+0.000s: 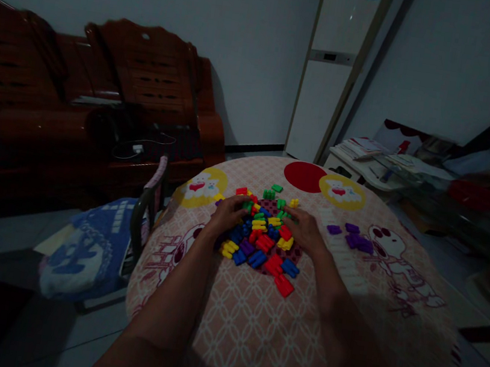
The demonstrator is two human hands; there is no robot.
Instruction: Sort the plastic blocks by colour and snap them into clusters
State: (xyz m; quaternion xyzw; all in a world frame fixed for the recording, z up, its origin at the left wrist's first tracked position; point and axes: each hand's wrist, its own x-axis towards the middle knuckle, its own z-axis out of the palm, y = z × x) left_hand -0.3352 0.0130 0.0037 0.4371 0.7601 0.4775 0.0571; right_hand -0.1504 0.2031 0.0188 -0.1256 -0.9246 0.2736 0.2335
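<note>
A loose pile of toy building blocks (265, 243) in red, yellow, blue, green and purple lies on the round table. At the pile's left edge is my left hand (227, 214), its fingers apart and reaching over the nearest blocks. My right hand (304, 231) rests at the opposite edge, fingers stretched towards the green blocks, near a red block (285, 232) and a yellow block (285, 244). Neither hand visibly grips a block, though some fingertips are hard to make out in the dim light. Several purple blocks (359, 242) lie apart, right of my right hand.
A patterned cloth covers the table (260, 331). To the left stands a chair (141, 223) with a blue-and-white cloth (90, 247) on its seat. Behind it is a wooden sofa (145, 78). A glass-topped table (435, 189) with papers and bags stands at the right.
</note>
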